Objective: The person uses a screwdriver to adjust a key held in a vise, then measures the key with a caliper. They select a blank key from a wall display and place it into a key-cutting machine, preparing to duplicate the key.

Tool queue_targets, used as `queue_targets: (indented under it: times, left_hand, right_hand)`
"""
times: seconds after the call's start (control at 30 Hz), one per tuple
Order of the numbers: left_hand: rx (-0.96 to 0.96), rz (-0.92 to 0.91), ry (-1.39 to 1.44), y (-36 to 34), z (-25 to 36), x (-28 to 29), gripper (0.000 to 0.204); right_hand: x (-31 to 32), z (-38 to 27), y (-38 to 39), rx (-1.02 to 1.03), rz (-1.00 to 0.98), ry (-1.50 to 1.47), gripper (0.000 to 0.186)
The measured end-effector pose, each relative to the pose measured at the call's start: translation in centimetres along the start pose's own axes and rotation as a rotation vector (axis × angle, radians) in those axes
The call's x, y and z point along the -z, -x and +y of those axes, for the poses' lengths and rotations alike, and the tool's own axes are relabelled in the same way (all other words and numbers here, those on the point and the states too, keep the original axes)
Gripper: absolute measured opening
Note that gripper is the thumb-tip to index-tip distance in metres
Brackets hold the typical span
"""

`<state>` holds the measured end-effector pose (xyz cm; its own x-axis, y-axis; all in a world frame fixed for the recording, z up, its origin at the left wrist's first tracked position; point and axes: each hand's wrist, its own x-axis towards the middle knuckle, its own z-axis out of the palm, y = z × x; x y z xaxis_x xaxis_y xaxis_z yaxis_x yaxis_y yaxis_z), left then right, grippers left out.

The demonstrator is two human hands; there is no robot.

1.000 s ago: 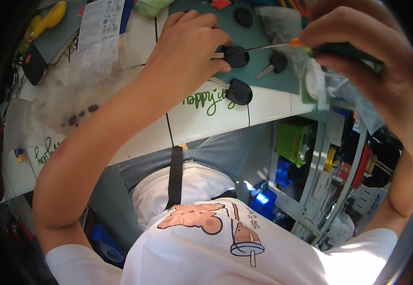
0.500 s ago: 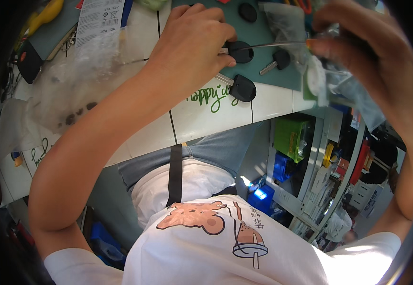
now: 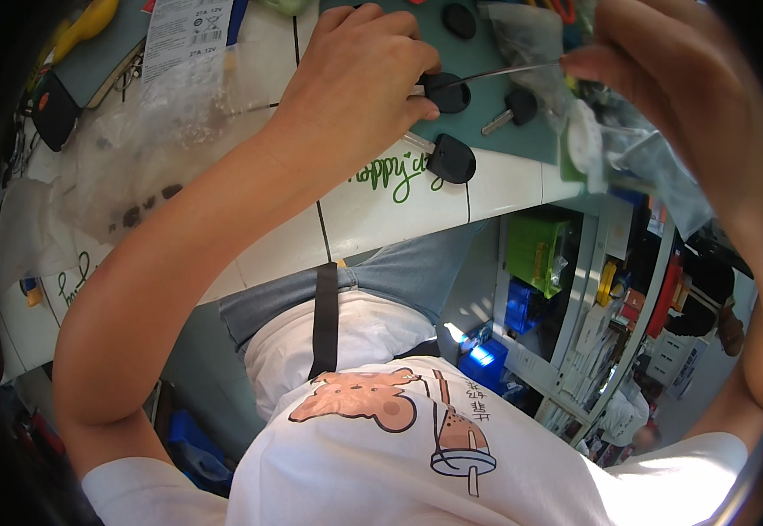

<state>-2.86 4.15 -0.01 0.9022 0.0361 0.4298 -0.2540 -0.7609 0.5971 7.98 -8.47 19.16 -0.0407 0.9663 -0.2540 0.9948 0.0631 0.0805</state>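
My left hand [image 3: 368, 66] is closed, its fingertips and thumb pinching a key with a black plastic head [image 3: 450, 94] over the green mat. A thin metal rod-like tool [image 3: 513, 69] runs from the fingers of my right hand [image 3: 671, 74], which is closed on its far end; its handle is hidden. The tool's tip meets the upper edge of the black key head. Just below lies a second black-headed key [image 3: 453, 159], its blade pointing toward my left hand. A smaller black-headed key [image 3: 520, 106] and a black oval piece [image 3: 459, 21] rest on the mat.
Clear plastic bags [image 3: 127, 167] cover the left of the white table [image 3: 267, 254]; more bags [image 3: 653, 167] lie at the right. A black car remote [image 3: 54, 111] is at the far left. The green mat [image 3: 535, 145] ends near the table's front edge. Shelves with a green box [image 3: 535, 254] stand below right.
My right hand has shifted slightly up, so the tool slopes more steeply down to the key head. My left hand still pinches the key in nearly the same place.
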Motion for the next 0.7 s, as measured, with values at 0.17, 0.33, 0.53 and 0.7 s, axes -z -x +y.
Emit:
queue_targets:
  times: [0.17,0.33,0.53,0.7]
  left_hand:
    - [0.029,-0.001,0.028,0.6,-0.1,0.4,0.016]
    - [0.026,-0.008,0.063,0.2,0.7,0.5,0.016]
    - [-0.007,0.085,0.044,-0.4,0.4,-0.2,0.018]
    - [-0.140,0.308,0.100,-1.4,-0.5,-2.2,0.016]
  right_hand:
    - [-0.6,-0.2,-0.5,0.019,-0.006,0.021,0.025]
    - [-0.1,-0.8,0.3,-0.009,-0.023,0.067,0.025]
    - [-0.4,-1.3,-0.1,0.000,-0.041,0.147,0.024]
    - [-0.3,-1.0,-0.6,0.038,-0.064,0.180,0.024]
